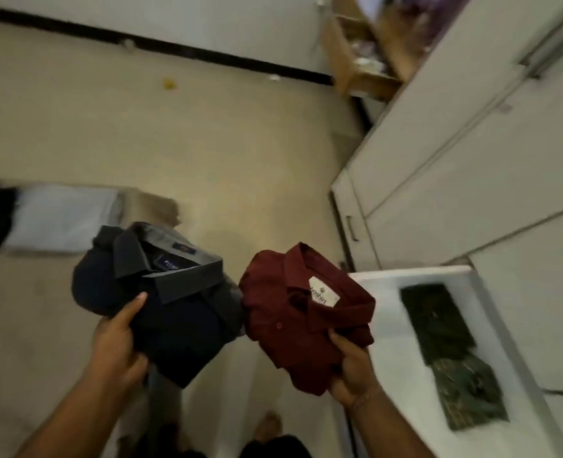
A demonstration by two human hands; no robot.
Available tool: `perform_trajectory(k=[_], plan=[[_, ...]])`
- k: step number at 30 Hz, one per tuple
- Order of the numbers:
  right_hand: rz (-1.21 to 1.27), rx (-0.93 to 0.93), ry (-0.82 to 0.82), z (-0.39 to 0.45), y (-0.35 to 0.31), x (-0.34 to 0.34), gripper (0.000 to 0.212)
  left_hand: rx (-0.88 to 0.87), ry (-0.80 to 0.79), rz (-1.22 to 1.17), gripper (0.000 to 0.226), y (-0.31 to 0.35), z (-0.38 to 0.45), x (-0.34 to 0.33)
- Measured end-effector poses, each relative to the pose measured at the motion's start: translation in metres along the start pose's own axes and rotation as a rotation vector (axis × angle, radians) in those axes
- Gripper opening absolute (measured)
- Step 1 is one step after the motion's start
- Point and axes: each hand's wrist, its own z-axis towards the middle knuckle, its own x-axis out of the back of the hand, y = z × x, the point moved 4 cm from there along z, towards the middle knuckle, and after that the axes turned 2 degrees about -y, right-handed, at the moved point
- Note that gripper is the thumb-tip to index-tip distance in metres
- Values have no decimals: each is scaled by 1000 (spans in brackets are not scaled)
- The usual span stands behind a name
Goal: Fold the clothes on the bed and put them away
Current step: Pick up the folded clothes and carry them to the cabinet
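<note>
Maroon shirt: folded, collar and white label up, held in the air above the floor, just left of the open drawer; right edge touching or overlapping the drawer's rim in the view.
Dark shirts: a folded stack, navy one on top with grey collar behind, held in the air, just beside the maroon shirt and touching it at the near edge.
Right hand: fingers curled under the near end of the maroon shirt, thumb on top, gripping it; shirt extends away from the hand.
Left hand: thumb pressed on top of the dark stack, fingers curled below, gripping its near left corner.
Drawer: white, pulled open at the lower right, under the white wardrobe.
Green garments: two folded dark patterned pieces lying inside the drawer, one behind the other.
Floor: beige, with a small yellow object far away near the wall.
Folded pale cloth: at the left edge, blurred, beside something black.
Cardboard box: open, top right, contents unclear.
</note>
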Motion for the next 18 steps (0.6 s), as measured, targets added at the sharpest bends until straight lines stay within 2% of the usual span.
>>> perform_trajectory(k=[2,8,11,15,18], plan=[[51,26,55,-13,-13,42,53,30,-68,79,38,-16,-2,-43],[345,161,236,-59,-58,201,45,138,-306,291,39,-130,-29,-210],[453,212,337,-70,-64,268,62,175,-422,402,38,-190,-47,-278],[537,218,470,-67,-55,339,80,229,-471,546,34,-264,-64,-349],[620,216,559,-55,-42,378,63,261,-447,680,37,-316,-62,-383]])
